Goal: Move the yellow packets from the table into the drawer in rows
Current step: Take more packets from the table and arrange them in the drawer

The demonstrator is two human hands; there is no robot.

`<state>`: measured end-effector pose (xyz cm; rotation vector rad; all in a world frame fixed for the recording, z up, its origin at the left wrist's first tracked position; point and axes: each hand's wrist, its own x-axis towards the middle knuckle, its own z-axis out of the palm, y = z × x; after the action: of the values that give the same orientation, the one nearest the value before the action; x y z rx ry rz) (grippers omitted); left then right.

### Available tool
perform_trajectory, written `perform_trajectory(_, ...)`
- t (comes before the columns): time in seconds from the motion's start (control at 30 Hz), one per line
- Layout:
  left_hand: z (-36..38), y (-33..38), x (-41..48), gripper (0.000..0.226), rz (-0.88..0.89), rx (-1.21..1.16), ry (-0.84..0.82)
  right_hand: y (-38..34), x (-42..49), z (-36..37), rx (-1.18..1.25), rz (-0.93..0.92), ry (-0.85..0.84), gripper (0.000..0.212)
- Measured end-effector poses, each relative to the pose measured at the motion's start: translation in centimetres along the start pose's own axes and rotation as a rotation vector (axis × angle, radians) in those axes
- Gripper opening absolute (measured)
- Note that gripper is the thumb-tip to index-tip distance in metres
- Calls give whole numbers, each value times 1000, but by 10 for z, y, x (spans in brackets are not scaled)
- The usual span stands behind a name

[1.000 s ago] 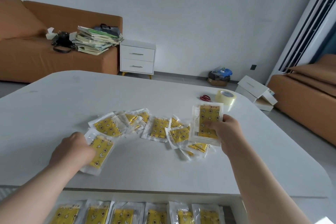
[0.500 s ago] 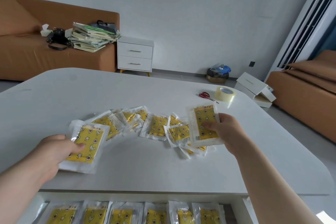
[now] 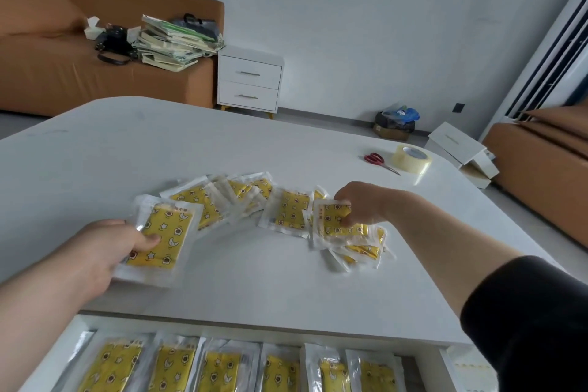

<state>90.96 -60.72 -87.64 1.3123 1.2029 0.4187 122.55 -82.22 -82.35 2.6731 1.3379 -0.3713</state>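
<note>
Left hand (image 3: 105, 251) has raised one packet (image 3: 162, 235) off the bench (image 3: 286, 283); right hand (image 3: 359, 204), lowered to the pile (image 3: 286, 210), pinches a second packet (image 3: 334, 219), both probably bound for the drawer (image 3: 54, 356) row.

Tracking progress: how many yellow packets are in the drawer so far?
6 packets, side by side in one row in the drawer, left to right: first, second, third, fourth, fifth, sixth. The picture's edge cuts the drawer off, so more may be hidden.

Plain white wall (image 3: 366, 25), orange sofa (image 3: 63, 73) (piled with books), white two-drawer nightstand (image 3: 249, 84), grey floor (image 3: 324, 124), soft daylight.
</note>
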Motion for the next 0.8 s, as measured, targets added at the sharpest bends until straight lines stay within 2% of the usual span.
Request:
perform_trajectory(0.13, -1, 0, 0, 17, -2, 1, -5, -1, -2, 7, -39, -19, 42, 43)
perform_trajectory(0.3, -2, -2, 2, 17, 2, 6, -5, -9, -3, 9, -105, -34, -5, 42)
perform_trajectory(0.5, -3, -5, 7, 18, -13, -20, 2, -8, -4, 12, -125, -36, 13, 48)
perform_trajectory(0.67, -3, -6, 10, 17, -20, -14, 0, -7, -2, 15, -187, -45, 78, 53)
perform_trajectory(0.8, -4, -7, 12, 17, -26, -14, -3, -5, -6, 10, -209, -46, 153, 46)
